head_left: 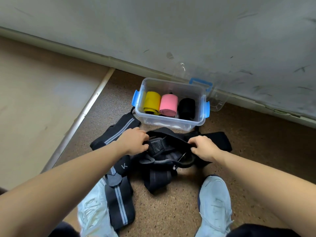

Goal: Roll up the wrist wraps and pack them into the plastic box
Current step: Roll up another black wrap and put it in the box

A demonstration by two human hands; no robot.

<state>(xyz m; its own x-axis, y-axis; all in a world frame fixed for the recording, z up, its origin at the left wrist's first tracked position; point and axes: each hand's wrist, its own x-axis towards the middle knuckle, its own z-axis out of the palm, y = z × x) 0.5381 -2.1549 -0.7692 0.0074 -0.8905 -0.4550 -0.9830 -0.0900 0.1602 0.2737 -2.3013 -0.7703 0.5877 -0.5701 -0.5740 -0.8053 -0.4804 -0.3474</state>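
A clear plastic box with blue latches stands open on the floor ahead of me. Inside lie a yellow roll, a pink roll and a black roll, side by side. In front of the box sprawls a heap of black wrist wraps. My left hand pinches the heap's upper left edge. My right hand pinches the same black wrap about a hand's width to the right. Another black wrap with grey stripes lies across my left shoe.
The box's clear lid with a blue handle leans against the grey wall behind it. A beige board with a pale edge strip borders the brown speckled floor on the left. My two light blue shoes stand near the bottom.
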